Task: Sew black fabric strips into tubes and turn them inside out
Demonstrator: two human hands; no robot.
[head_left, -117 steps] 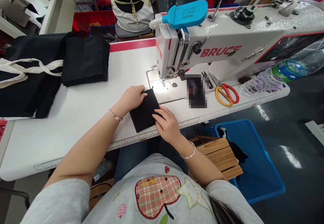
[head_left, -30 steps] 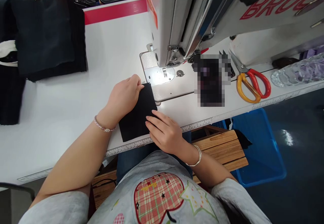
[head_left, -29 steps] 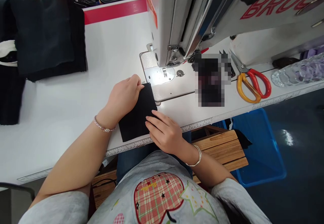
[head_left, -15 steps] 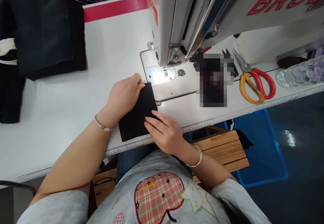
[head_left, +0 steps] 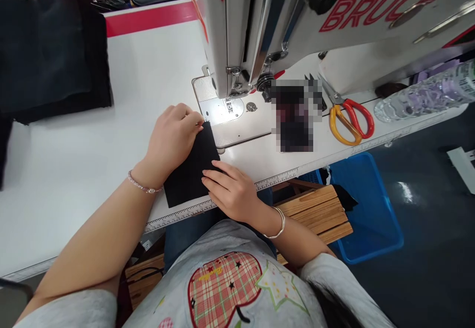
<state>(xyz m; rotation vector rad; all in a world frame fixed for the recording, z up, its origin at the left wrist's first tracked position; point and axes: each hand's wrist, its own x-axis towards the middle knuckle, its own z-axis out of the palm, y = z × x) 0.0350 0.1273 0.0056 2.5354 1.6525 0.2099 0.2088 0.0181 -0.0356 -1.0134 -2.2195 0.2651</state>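
Under the right hand [head_left: 233, 190], fingers loosely spread, black cloth [head_left: 188, 177]; left hand [head_left: 171, 134] pinches its far corner: aligning, likely; next needs steadiness.

Sewing workshop; industrial sewing machine [head_left: 308, 36]; ruler-edged worktable [head_left: 144, 80]; stacked dark fabric [head_left: 48, 56]; scissors [head_left: 337, 98]

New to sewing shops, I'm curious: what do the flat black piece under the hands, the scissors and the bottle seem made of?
Black piece: probably cloth, from its dull, even surface; the fibre can't be told. Scissors: grey blades, metal by their shine; glossy red and yellow handles, likely plastic or plastic-coated. Bottle: likely clear plastic, from its see-through, ridged wall.
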